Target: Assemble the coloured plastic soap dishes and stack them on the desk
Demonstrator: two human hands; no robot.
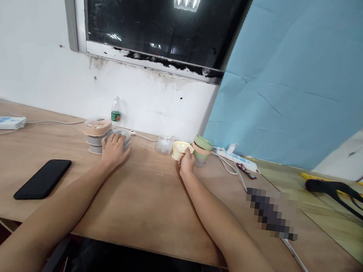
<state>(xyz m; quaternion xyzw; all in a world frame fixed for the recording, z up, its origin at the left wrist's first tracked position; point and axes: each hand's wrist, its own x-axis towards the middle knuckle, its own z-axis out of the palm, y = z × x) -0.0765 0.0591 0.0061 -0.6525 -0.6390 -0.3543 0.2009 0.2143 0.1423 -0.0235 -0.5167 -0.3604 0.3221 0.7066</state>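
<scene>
My left hand (114,148) is on a grey round container (124,135), its fingers over the near rim and its thumb at the right side. Just left of it stands a stack of peach and grey containers (95,136), topped by a clear lid. My right hand (187,162) grips the pale yellow cups (178,150) at their right side; its fingertips are partly hidden. Behind that hand, to the right, is a stack of green and peach cups (202,147). A clear plastic container (164,145) sits left of the yellow cups.
A black phone (43,179) lies at the left of the wooden table (145,211). A bottle with a green label (115,111) stands by the wall. Power strips (238,159) with white cables are on both sides. A pixelated dark object (270,213) lies at the right.
</scene>
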